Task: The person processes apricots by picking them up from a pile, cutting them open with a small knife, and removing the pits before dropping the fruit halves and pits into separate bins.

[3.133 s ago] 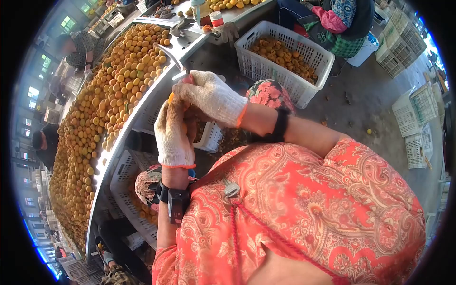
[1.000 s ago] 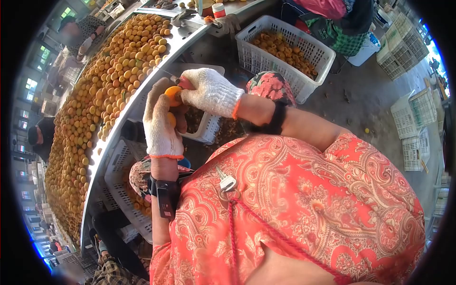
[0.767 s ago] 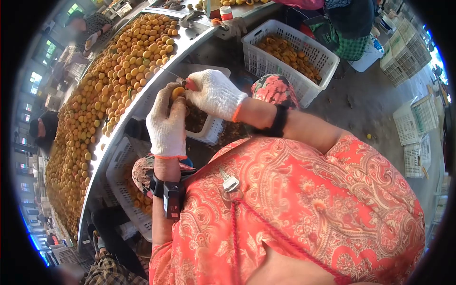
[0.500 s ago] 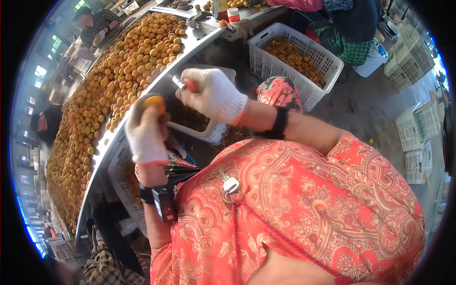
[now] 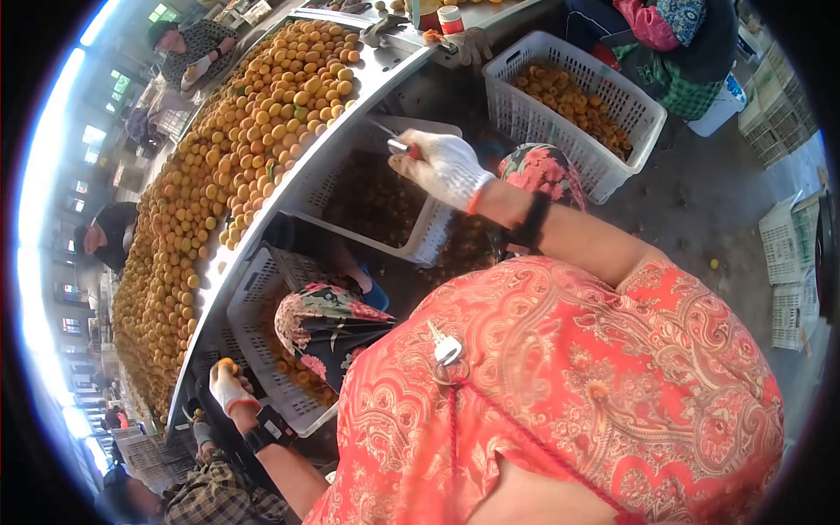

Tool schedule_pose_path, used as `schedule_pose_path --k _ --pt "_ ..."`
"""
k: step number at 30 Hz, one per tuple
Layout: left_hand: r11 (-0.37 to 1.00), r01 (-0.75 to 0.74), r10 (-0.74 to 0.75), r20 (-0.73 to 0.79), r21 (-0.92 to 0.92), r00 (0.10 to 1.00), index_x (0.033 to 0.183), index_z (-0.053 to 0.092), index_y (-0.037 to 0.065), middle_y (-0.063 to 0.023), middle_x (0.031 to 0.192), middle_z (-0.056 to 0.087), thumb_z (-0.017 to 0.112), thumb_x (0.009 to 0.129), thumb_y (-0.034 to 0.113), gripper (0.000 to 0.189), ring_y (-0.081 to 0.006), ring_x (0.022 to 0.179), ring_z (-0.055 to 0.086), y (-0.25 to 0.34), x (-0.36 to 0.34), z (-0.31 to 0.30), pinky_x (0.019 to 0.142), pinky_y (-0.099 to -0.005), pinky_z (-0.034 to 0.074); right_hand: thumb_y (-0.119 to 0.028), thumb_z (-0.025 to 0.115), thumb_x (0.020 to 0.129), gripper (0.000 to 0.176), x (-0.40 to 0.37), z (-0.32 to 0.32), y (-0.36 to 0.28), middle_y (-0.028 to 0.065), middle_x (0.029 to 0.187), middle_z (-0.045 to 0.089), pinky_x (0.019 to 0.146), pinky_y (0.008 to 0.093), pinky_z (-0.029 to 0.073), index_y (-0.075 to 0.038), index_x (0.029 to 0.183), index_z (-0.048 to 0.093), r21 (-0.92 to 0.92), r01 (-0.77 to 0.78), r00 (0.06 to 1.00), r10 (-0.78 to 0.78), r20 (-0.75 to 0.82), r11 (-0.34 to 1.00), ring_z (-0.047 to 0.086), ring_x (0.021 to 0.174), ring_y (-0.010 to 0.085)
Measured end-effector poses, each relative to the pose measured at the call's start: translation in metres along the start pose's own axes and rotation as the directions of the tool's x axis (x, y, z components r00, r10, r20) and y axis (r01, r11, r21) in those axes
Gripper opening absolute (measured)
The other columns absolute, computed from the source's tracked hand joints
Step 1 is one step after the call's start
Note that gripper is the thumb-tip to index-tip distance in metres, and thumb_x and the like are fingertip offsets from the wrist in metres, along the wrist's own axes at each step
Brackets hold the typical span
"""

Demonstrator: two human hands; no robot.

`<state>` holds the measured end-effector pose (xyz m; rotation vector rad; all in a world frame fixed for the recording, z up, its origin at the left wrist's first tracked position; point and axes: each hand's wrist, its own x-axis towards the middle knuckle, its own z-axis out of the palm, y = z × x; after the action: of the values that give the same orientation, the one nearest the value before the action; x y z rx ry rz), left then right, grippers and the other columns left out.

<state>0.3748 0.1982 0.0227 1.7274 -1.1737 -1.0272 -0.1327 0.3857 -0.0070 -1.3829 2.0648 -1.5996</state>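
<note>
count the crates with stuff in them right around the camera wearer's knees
3 in view: one crate beyond the right knee, one ahead, between the knees, and one beside the left knee. Others may be hidden under the table.

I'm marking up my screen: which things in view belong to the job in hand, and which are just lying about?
Likely part of the job:
bladed tool in the right hand
orange fruit in the left hand
heaped fruit

Seemingly just lying about:
red-and-white jar
grey glove
</note>
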Motion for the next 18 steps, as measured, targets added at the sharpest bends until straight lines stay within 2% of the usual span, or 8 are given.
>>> schedule_pose_path --k 1,3,5,7,9,11,15,18 --pt "1.000 0.013 -0.013 0.018 0.019 1.000 0.097 0.063 0.008 -0.0060 0.069 0.059 0.058 0.091 0.019 0.013 -0.0149 0.042 0.046 -0.012 0.016 -0.010 0.037 -0.0294 0.038 -0.029 0.069 0.089 0.026 -0.003 0.005 0.019 0.0165 0.082 0.067 0.070 0.0385 0.051 -0.006 0.099 0.065 0.004 -0.006 1.000 0.006 -0.003 1.000 0.067 0.077 0.0312" --pt "0.960 -0.036 0.009 0.100 0.279 0.995 0.095 0.064 0.006 -0.0088 0.075 0.064 0.059 0.090 0.019 0.015 -0.0172 0.047 0.053 -0.034 0.059 -0.023 0.041 -0.0302 0.043 -0.028 0.068 0.090 0.024 -0.007 0.007 0.046 0.0116 0.073 0.065 0.067 0.0344 0.049 -0.004 0.095 0.064 0.282 -0.208 0.977 0.184 0.112 0.936 0.065 0.070 0.0224" --pt "0.941 -0.158 0.153 0.039 0.300 0.987 0.096 0.066 0.004 -0.0089 0.080 0.066 0.060 0.090 0.020 0.019 -0.0168 0.053 0.056 -0.034 0.079 -0.009 0.047 -0.0313 0.046 -0.023 0.067 0.092 0.021 -0.016 -0.001 0.044 0.0052 0.069 0.062 0.064 0.0307 0.047 -0.003 0.093 0.063 0.409 -0.240 0.971 0.212 0.115 0.880 0.060 0.068 0.0139" --pt "0.725 -0.430 0.462 0.083 0.538 0.883 0.099 0.067 0.006 -0.0057 0.081 0.065 0.061 0.090 0.022 0.019 -0.0124 0.060 0.055 0.008 0.086 0.020 0.055 -0.0294 0.045 -0.017 0.064 0.094 0.016 -0.021 -0.003 0.053 0.0024 0.072 0.063 0.063 0.0284 0.046 -0.002 0.091 0.063 0.375 -0.364 0.931 0.328 0.159 0.852 0.058 0.067 0.0106" --pt "0.939 -0.316 0.293 0.164 0.135 0.942 0.101 0.068 0.008 -0.0023 0.082 0.063 0.061 0.091 0.023 0.020 -0.0099 0.066 0.052 0.064 0.064 0.077 0.060 -0.0279 0.043 -0.014 0.062 0.095 0.014 -0.020 -0.003 0.055 0.0013 0.073 0.062 0.061 0.0273 0.045 -0.001 0.090 0.062 0.425 -0.397 0.918 0.360 0.168 0.814 0.056 0.066 0.0089" --pt "0.922 -0.387 0.362 0.300 0.026 0.883 0.103 0.068 0.008 0.0003 0.084 0.061 0.061 0.092 0.023 0.019 -0.0082 0.072 0.052 0.101 0.055 0.136 0.064 -0.0253 0.041 -0.015 0.062 0.095 0.015 -0.020 -0.002 0.058 0.0008 0.072 0.061 0.061 0.0273 0.045 -0.001 0.089 0.061 0.490 -0.460 0.886 0.421 0.194 0.741 0.055 0.065 0.0090" --pt "0.861 -0.503 0.403 0.496 0.080 0.769 0.107 0.069 0.004 -0.0004 0.092 0.064 0.061 0.090 0.016 0.022 -0.0094 0.080 0.054 0.148 0.063 0.259 0.069 -0.0249 0.044 -0.019 0.064 0.094 0.019 -0.022 0.006 0.078 0.0013 0.070 0.060 0.061 0.0281 0.045 -0.002 0.088 0.060 0.462 -0.526 0.848 0.486 0.213 0.714 0.054 0.064 0.0093" --pt "0.688 -0.703 0.484 0.608 0.180 0.629 0.102 0.071 0.002 -0.0042 0.092 0.068 0.062 0.087 0.013 0.021 -0.0127 0.081 0.061 0.158 0.080 0.338 0.073 -0.0275 0.049 -0.021 0.065 0.094 0.021 -0.021 0.002 0.086 0.0016 0.069 0.060 0.061 0.0289 0.045 -0.002 0.088 0.060 0.436 -0.565 0.821 0.529 0.213 0.701 0.055 0.064 0.0097"
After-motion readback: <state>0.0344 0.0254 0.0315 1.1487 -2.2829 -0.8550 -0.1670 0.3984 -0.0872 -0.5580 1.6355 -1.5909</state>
